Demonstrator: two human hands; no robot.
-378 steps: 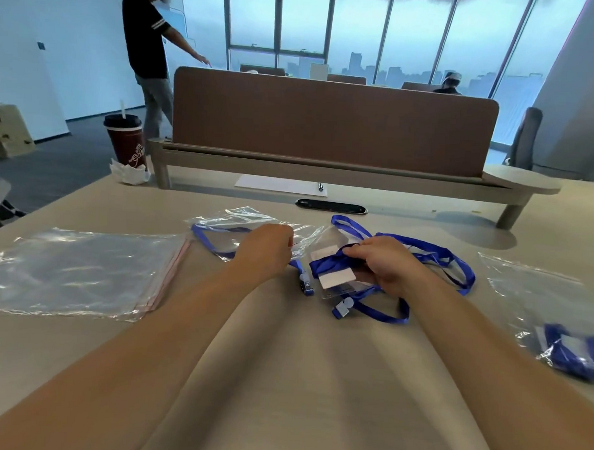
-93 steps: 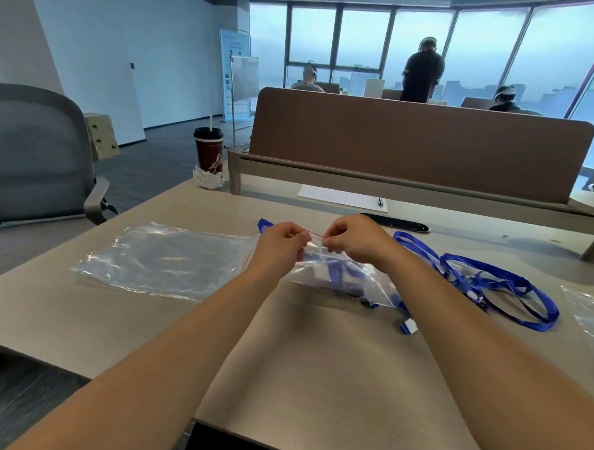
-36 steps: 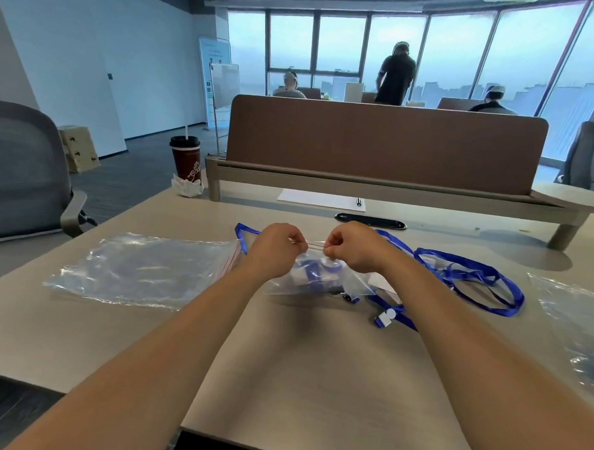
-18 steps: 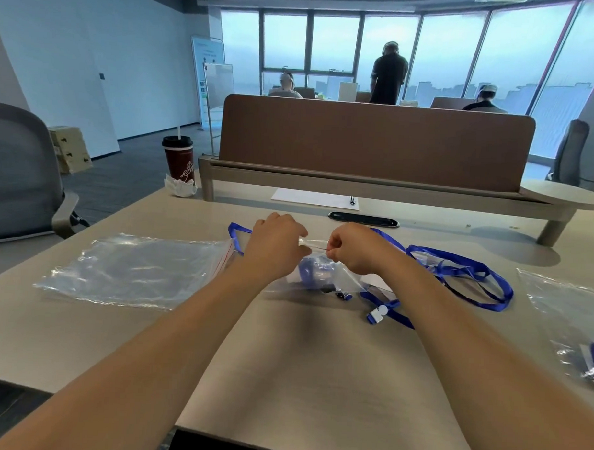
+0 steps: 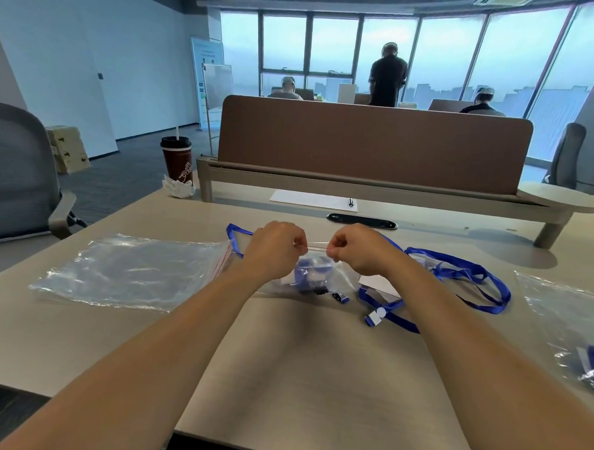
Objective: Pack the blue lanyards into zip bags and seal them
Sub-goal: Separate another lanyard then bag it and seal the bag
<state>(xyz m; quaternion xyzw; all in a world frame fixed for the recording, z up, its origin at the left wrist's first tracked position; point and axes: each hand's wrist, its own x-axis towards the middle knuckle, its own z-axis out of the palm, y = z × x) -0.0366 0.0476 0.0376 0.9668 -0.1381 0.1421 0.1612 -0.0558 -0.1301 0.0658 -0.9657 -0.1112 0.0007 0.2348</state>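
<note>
A head-worn camera looks down at a pale desk (image 5: 300,376) in an open office. At far left a flat stack of empty zip bags (image 5: 132,273) lies on the desk, with a lidded paper cup (image 5: 176,160) standing well behind it.

In the middle, the left hand (image 5: 271,251) and the right hand (image 5: 355,248) each pinch the top edge of one clear zip bag (image 5: 341,277), fingers curled tight on its zip strip (image 5: 316,247). The strip runs taut between them. A blue lanyard (image 5: 312,276) sits bunched inside the bag, low down, just above the desk.

Compared with a second or two ago, the hands have drawn a little further apart along the strip, which now looks straight. This suggests the seal is being pressed shut, though whether it is fully closed cannot be told.

To the right, loose lanyards (image 5: 455,281) lie looped on the desk, not yet packed. At far right lies a filled bag (image 5: 568,328) with blue showing inside.
</note>
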